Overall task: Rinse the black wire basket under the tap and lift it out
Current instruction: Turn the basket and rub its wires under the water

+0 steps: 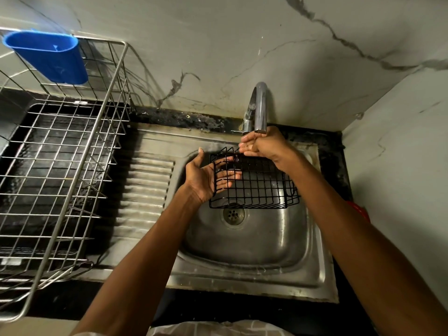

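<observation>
The black wire basket [257, 185] hangs tilted over the steel sink bowl [244, 241], just above the drain. My left hand [206, 177] holds its left end, with the fingers reaching inside through the wires. My right hand [260, 144] is cupped directly under the spout of the chrome tap [258, 107], above the basket's far rim. Its fingers are loosely curled and hold nothing. Whether water is running I cannot tell.
A large steel dish rack [63, 170] stands on the black counter at the left, with a blue plastic holder [49, 55] hung on its back rim. The ribbed drainboard [143, 190] lies between rack and bowl. Marble walls close in behind and at right. A red object [358, 209] peeks out behind my right forearm.
</observation>
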